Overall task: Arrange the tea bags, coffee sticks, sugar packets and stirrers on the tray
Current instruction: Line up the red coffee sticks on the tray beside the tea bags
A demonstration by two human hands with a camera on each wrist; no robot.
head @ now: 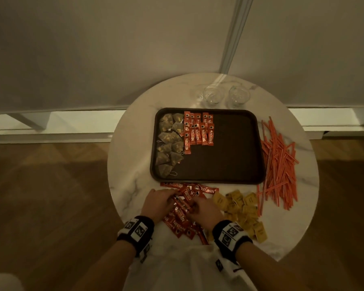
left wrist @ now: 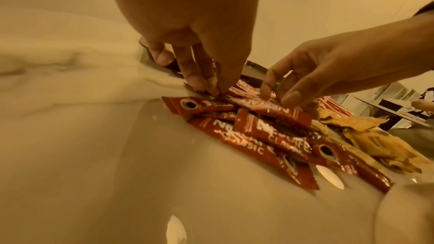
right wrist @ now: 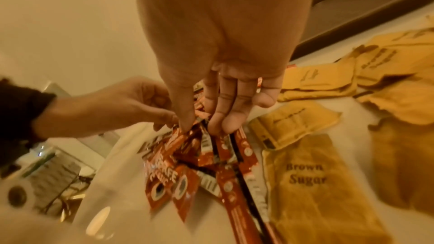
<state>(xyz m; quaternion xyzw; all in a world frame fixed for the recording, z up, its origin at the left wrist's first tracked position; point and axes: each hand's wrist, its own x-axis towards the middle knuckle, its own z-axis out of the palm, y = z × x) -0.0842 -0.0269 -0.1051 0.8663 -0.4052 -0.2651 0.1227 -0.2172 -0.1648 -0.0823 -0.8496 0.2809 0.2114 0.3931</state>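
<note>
Hands both in loose coffee sticks (head: 184,208) on table (head: 130,185), near tray (head: 235,164) edge. Left hand (head: 156,203) fingers pinch one stick; right hand (head: 206,211) fingers clamp a bunch, probably squaring it for the tray row beside tea bags (head: 169,143).

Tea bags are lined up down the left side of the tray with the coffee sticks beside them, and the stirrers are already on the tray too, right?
Not quite. The tea bags and coffee sticks are on the tray, but the head view shows the stirrers still lying on the table, right of the tray.
</note>
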